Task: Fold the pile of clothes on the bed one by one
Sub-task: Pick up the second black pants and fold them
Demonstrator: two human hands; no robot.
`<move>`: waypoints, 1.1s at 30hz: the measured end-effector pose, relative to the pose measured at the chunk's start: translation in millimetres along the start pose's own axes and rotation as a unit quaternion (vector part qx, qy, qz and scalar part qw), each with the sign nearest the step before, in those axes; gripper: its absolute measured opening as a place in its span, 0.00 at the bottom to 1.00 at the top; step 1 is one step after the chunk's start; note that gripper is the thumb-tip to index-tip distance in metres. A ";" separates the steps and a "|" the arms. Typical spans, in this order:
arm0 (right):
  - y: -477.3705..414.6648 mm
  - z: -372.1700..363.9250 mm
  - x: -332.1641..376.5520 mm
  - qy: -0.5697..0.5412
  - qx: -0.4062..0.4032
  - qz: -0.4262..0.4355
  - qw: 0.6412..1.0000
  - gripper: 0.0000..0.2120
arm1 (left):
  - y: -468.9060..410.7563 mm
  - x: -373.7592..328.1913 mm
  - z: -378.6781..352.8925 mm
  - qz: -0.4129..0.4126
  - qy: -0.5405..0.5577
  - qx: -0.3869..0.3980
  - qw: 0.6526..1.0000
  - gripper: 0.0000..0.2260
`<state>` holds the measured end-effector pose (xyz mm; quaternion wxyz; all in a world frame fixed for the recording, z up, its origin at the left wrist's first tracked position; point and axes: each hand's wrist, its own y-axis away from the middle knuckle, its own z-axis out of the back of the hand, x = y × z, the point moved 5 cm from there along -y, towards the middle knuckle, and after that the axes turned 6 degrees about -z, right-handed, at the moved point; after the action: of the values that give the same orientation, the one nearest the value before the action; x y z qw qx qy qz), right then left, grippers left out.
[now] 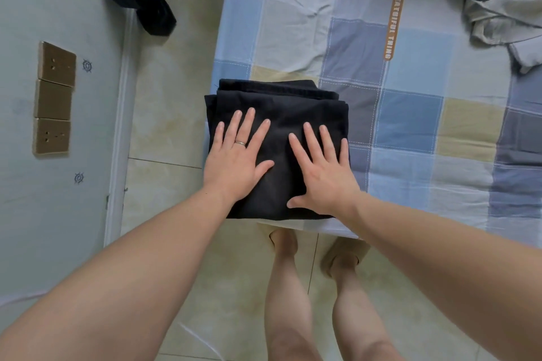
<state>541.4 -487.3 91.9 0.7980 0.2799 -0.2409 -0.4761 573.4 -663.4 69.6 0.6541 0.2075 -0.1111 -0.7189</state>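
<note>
Bed (410,126): squarish black garment (278,102), layered edges away, hands (234,161) (322,176) atop.

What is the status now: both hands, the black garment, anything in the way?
Left hand and right hand flat, fingers straight, pressing folded black garment at corner of checked bedsheet. Unfolded clothes wait far right. Nothing in the way.

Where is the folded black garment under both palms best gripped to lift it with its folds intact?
Probably its left and right sides: left hand from the left, right hand from the right, fingers slid underneath, thumbs on top. The folded black garment lies flat in stacked layers, loose edges showing along its far side, so pinching one edge would likely unfold it.
</note>
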 end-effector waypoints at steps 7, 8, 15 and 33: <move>-56.5 -49.9 4.2 0.027 0.045 -0.029 0.998 0.73 | -26.0 21.6 -53.9 -0.009 -0.019 0.027 0.999 0.37; -59.6 -54.9 3.9 0.027 0.050 -0.031 0.998 0.73 | -27.3 22.0 -59.1 -0.004 -0.020 0.034 0.999 0.37; -45.5 -19.8 -2.6 -0.005 0.116 0.000 0.993 0.65 | -24.9 6.1 -17.5 0.037 0.033 0.154 0.987 0.40; 229.5 245.8 -164.0 -0.167 -0.102 -0.135 0.971 0.33 | 54.4 -189.5 287.9 0.057 0.270 0.051 0.960 0.31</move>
<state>454.2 -304.5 406.5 0.6995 0.1436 -0.2806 -0.6414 505.4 -515.1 378.0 0.6883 0.4202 0.0217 -0.5910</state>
